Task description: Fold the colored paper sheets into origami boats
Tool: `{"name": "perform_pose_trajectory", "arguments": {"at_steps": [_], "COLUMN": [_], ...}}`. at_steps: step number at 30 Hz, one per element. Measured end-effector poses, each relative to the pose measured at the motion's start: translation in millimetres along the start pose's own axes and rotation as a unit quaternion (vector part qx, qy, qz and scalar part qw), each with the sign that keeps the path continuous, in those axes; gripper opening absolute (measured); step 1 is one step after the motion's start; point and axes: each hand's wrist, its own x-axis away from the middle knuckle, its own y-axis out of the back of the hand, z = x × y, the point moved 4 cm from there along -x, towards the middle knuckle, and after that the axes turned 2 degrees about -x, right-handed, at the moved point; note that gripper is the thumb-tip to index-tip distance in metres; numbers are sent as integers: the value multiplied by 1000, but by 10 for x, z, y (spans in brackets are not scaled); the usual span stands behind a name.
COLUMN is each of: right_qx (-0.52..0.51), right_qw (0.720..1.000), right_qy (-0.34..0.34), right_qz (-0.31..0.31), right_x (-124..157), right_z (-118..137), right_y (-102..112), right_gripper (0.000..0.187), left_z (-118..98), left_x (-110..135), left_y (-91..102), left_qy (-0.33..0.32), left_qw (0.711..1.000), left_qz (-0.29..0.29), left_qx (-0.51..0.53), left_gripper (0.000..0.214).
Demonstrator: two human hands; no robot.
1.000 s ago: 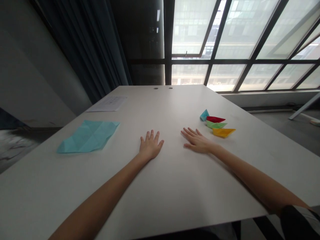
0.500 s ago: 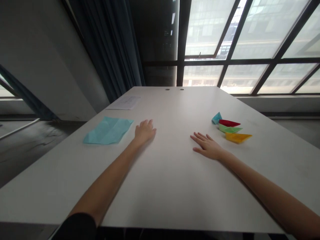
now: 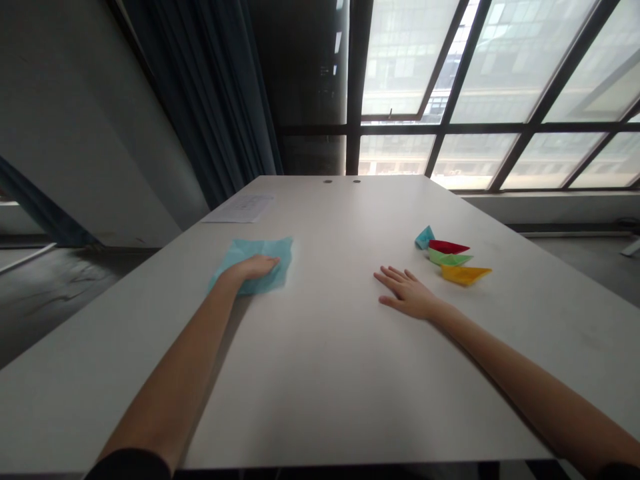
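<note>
A creased light blue sheet of paper (image 3: 277,277) is on the white table to the left of centre, slightly lifted at its edges. Over it lies my left hand (image 3: 255,267), closed on the paper, its thumb on top and the other fingers mostly hidden. My right hand (image 3: 406,293) rests flat on the tabletop, fingers stretched out and holding nothing. Just beyond it, to the right, sit folded paper boats: a yellow one (image 3: 465,275), a light green one (image 3: 449,258) and a red one (image 3: 449,247). Beside them stands a small folded blue paper piece (image 3: 425,238).
The long white table (image 3: 320,373) stretches away toward the windows. A printed white sheet (image 3: 240,209) lies at its far left edge. Two round dark cable holes are near the far end. A dark blue curtain (image 3: 210,100) hangs behind on the left.
My left hand has moved left onto the light blue paper and closed on it; the paper has shifted right and turned slightly. My right hand has stayed flat in place.
</note>
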Motion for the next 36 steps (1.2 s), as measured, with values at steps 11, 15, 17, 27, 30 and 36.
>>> {"name": "perform_pose_trajectory", "arguments": {"at_steps": [11,15,17,27,30,36], "right_qx": [-78,-42,-29,-112,-173,-285], "right_qw": [985,989,991,978,966,934], "right_qy": [-62,-62,-60,-92,-86,-92], "right_qz": [-141,-127,-113,-152,-173,-193], "right_x": [8,2,-2,16,31,37], "right_z": [-126,-105,-111,-223,-234,-287], "right_y": [69,54,40,64,82,47], "right_gripper": [49,55,60,54,43,33], "left_z": [-1579,-1663,-1623,-997,-967,-942], "left_x": [867,923,884,460,422,406], "left_y": [-728,-754,-755,-808,-786,-725], "left_qy": [-327,-374,-376,-70,-53,-53], "left_qw": [926,905,904,993,997,991], "left_qz": [181,198,202,83,63,51], "left_qx": [-56,-46,-45,-54,4,114], "left_gripper": [48,49,50,67,70,80]}}
